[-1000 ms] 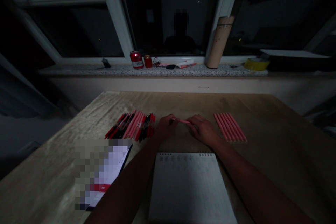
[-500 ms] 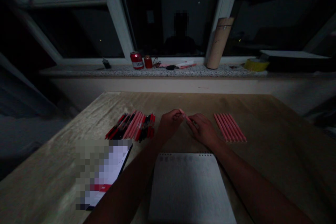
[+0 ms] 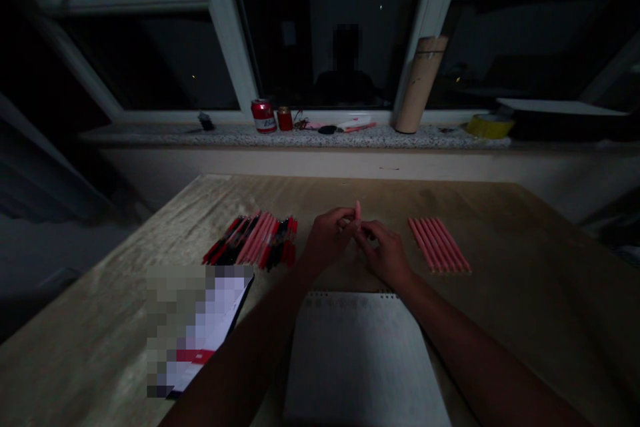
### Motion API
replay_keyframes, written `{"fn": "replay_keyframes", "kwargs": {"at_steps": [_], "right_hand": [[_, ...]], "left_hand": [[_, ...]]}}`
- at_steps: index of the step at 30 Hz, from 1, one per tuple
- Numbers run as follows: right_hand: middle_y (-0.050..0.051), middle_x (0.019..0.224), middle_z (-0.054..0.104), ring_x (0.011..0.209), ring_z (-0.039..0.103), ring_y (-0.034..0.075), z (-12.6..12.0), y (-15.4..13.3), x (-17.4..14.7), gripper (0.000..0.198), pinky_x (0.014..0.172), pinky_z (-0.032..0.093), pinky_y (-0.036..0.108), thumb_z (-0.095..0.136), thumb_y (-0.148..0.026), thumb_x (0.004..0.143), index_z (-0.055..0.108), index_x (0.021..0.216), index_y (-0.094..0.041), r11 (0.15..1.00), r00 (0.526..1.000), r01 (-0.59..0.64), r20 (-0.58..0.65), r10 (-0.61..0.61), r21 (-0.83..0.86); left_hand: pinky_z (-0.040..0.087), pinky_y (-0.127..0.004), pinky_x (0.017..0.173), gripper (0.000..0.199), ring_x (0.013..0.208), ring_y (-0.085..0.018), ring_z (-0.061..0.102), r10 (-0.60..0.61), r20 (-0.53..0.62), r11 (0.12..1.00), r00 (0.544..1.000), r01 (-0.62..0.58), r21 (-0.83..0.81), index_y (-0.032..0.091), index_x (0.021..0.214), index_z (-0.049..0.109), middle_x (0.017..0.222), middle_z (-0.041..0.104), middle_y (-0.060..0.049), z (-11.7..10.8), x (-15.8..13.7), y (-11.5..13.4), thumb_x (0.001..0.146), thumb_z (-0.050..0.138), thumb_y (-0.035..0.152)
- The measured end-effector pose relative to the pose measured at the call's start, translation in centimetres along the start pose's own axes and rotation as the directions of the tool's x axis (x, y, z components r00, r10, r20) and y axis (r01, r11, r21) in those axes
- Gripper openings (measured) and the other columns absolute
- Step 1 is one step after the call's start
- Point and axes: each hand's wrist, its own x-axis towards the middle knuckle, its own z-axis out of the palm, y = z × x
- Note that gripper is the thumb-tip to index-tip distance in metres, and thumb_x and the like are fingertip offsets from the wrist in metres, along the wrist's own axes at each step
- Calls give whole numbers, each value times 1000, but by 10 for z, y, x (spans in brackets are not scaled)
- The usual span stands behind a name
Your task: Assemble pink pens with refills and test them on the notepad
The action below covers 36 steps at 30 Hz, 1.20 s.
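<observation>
Over the middle of the table, my left hand (image 3: 330, 235) is closed around a slim pink pencil (image 3: 357, 210), whose top end sticks up above the fingers. My right hand (image 3: 384, 250) meets it from the other side, thumb and fingertips pinched at its lower part. Most of the pencil is hidden by the fingers. To the right lies a neat row of several pink pencils (image 3: 439, 245), side by side. On the left is a bunch of red and black pens (image 3: 225, 247) with more pink pencils (image 3: 257, 238) among them.
A spiral notepad (image 3: 363, 360) lies between my forearms. Left of it rests a phone-like device (image 3: 215, 320), partly blurred out. Along the windowsill (image 3: 235, 136) stand a red can (image 3: 263, 116), a small red jar (image 3: 285, 119), a tall cardboard tube (image 3: 421, 87) and yellow tape (image 3: 490, 125).
The pink pencil has turned from slanting to nearly upright between my hands. My right hand's fingers have curled in closer. Both pen and pencil groups stay put.
</observation>
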Motion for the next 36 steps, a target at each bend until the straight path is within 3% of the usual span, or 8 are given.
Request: {"fn": "replay_keyframes", "kwargs": {"at_steps": [16, 25, 36], "right_hand": [[6, 83, 66, 71, 60, 16, 1, 2, -1, 17, 68, 46, 27, 51, -28, 86, 62, 95, -17, 1000, 998, -27, 51, 27, -9], [6, 83, 67, 72, 61, 17, 3, 4, -2, 16, 69, 47, 29, 53, -27, 84, 62, 94, -18, 999, 997, -37, 69, 37, -6], [6, 85, 68, 74, 62, 17, 1, 0, -1, 22, 71, 49, 29, 50, -26, 85, 61, 104, -19, 1000, 997, -25, 70, 24, 2]], "left_hand": [[42, -20, 60, 28, 66, -11, 59, -9, 29, 996, 1000, 6, 90, 14, 94, 64, 79, 67, -3, 1, -1, -4, 81, 55, 37], [42, -19, 57, 28, 62, -11, 57, -48, 1, 997, 999, 48, 54, 15, 94, 64, 74, 66, -2, 0, 0, -4, 80, 55, 37], [37, -18, 52, 29, 52, -8, 51, -64, -31, 994, 997, 66, 85, 15, 96, 65, 65, 62, 1, -7, 3, 4, 79, 56, 37]]}}
